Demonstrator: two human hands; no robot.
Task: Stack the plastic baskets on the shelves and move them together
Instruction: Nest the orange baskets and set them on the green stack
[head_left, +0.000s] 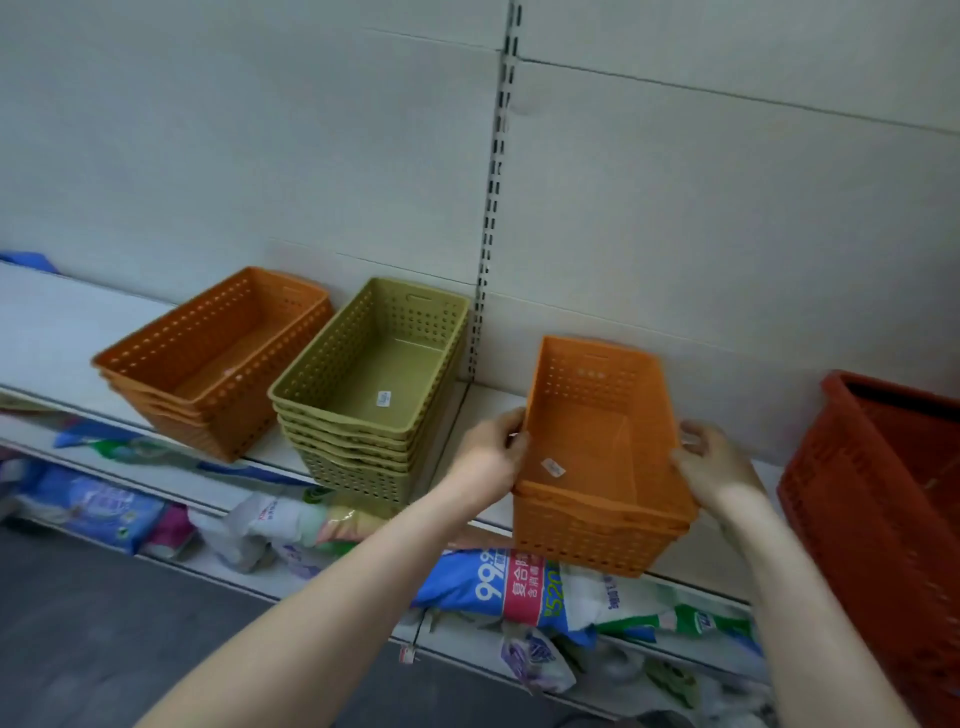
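An orange perforated basket (597, 457), nested with another orange one under it, is held at the front edge of the white shelf (62, 332). My left hand (491, 457) grips its left rim and my right hand (714, 465) grips its right rim. To the left stands a stack of several olive-green baskets (369, 384). Further left sits a stack of orange baskets (213, 358), turned at an angle. All baskets have a price sticker or holes in the walls.
A large red-brown crate (883, 499) stands on the shelf at the right edge. The lower shelf holds packaged goods in bags (524, 587). A slotted metal upright (493, 197) runs up the grey back wall. Dark floor lies at the lower left.
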